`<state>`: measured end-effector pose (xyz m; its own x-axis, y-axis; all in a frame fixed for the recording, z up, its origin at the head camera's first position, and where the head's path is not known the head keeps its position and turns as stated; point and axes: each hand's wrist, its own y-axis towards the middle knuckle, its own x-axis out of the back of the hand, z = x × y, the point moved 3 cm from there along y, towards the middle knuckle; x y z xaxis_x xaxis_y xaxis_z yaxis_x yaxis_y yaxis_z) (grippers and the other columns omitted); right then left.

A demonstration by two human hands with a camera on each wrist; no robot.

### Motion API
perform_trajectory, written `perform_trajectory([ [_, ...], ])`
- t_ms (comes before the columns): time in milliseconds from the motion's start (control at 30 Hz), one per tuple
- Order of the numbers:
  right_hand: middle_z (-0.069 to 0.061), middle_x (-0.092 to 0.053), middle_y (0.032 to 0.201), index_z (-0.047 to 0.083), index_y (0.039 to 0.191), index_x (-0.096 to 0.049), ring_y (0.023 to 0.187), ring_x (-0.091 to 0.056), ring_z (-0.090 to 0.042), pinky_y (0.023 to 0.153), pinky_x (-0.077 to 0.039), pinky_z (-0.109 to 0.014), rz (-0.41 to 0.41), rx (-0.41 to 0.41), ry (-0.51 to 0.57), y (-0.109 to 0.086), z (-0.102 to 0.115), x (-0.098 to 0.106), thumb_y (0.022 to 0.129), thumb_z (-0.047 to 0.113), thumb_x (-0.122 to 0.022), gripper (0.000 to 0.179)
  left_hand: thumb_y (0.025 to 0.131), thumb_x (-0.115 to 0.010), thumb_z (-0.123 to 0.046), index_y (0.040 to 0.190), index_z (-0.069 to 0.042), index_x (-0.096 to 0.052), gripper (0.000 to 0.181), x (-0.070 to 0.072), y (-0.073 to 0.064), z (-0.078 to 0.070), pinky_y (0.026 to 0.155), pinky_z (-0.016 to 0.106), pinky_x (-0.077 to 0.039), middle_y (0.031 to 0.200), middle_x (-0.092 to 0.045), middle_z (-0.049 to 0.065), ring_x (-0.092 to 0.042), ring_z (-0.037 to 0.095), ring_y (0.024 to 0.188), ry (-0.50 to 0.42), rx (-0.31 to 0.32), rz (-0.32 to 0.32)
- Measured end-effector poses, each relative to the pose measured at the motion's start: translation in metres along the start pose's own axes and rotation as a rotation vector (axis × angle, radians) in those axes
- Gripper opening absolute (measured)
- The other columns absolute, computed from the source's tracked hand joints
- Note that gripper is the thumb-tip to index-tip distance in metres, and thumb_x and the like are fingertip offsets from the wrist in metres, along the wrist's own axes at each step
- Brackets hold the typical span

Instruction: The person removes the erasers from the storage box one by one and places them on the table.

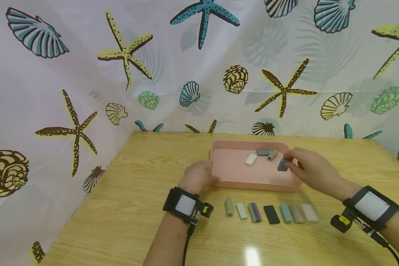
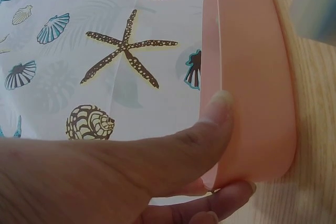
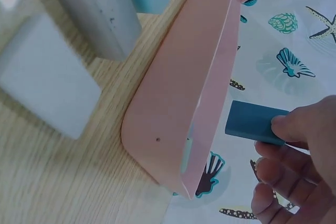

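The left hand (image 1: 199,175) pinches the left end of the pink tray (image 1: 232,164), probably to steady it, while the right hand (image 1: 314,170) grips a blue block (image 1: 282,166) by one end over the tray, likely leaving the other clear.

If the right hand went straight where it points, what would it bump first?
Probably the little greenish block in the pink tray, just past the blue block the right hand holds. Height is unclear, so it might pass over.
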<state>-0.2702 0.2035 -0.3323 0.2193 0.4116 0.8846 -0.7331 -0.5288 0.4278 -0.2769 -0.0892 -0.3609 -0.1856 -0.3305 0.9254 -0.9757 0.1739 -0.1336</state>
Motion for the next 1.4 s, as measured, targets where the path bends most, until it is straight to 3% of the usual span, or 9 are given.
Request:
perform_trajectory([
  [167, 0.008, -0.054, 0.078, 0.017, 0.095, -0.059, 0.058, -0.041, -0.007, 0.050, -0.036, -0.023, 0.007, -0.024, 0.011, -0.015, -0.002, 0.011, 0.080, 0.005, -0.068, 0.021, 0.077, -0.073, -0.034, 0.094, -0.009, -0.058, 0.034, -0.001, 0.000, -0.001, 0.054, 0.030, -0.037, 0.075, -0.055, 0.004, -0.049, 0.018, 0.064, -0.001, 0.006, 0.007],
  [433, 0.008, -0.056, 0.082, 0.017, 0.097, -0.060, 0.059, -0.041, -0.004, 0.050, -0.038, -0.023, 0.026, 0.022, 0.005, -0.035, -0.003, 0.023, 0.078, 0.002, -0.067, 0.025, 0.077, -0.073, -0.034, 0.095, -0.009, -0.057, 0.035, 0.000, -0.001, -0.001, 0.055, 0.030, -0.037, 0.076, -0.055, 0.005, -0.049, 0.019, 0.065, -0.008, 0.017, 0.011],
  [700, 0.009, -0.058, 0.081, 0.018, 0.095, -0.061, 0.057, -0.042, -0.001, 0.050, -0.039, -0.023, 0.082, -0.025, 0.013, -0.056, -0.003, 0.026, 0.079, 0.004, -0.068, 0.023, 0.076, -0.073, -0.035, 0.094, -0.008, -0.058, 0.036, 0.001, -0.002, -0.002, 0.054, 0.029, -0.039, 0.074, -0.055, 0.004, -0.049, 0.018, 0.063, 0.005, 0.008, 0.009],
  [933, 0.012, -0.059, 0.080, 0.018, 0.091, -0.061, 0.061, -0.045, 0.001, 0.052, -0.041, -0.025, 0.206, -0.094, 0.038, -0.075, -0.020, 0.025, 0.078, 0.007, -0.069, 0.019, 0.076, -0.073, -0.035, 0.094, -0.008, -0.057, 0.036, 0.001, -0.003, -0.002, 0.055, 0.029, -0.039, 0.075, -0.055, 0.004, -0.049, 0.018, 0.065, -0.006, 0.012, 0.005],
  [1233, 0.013, -0.060, 0.083, 0.018, 0.093, -0.062, 0.071, -0.053, -0.004, 0.055, -0.046, -0.027, 0.516, -0.135, 0.244, -0.089, -0.040, 0.012, 0.087, 0.016, -0.062, 0.007, 0.076, -0.073, -0.034, 0.094, -0.007, -0.056, 0.036, 0.000, -0.002, -0.001, 0.055, 0.029, -0.039, 0.075, -0.056, 0.004, -0.049, 0.018, 0.065, -0.009, 0.001, 0.002],
  [1400, 0.010, -0.062, 0.087, 0.017, 0.096, -0.062, 0.074, -0.055, -0.005, 0.057, -0.047, -0.028, 0.543, -0.110, 0.286, -0.089, -0.046, 0.009, 0.087, 0.017, -0.061, 0.009, 0.076, -0.073, -0.034, 0.095, -0.007, -0.057, 0.037, 0.000, -0.002, -0.001, 0.055, 0.029, -0.039, 0.075, -0.055, 0.004, -0.049, 0.018, 0.066, -0.020, 0.003, 0.000],
])
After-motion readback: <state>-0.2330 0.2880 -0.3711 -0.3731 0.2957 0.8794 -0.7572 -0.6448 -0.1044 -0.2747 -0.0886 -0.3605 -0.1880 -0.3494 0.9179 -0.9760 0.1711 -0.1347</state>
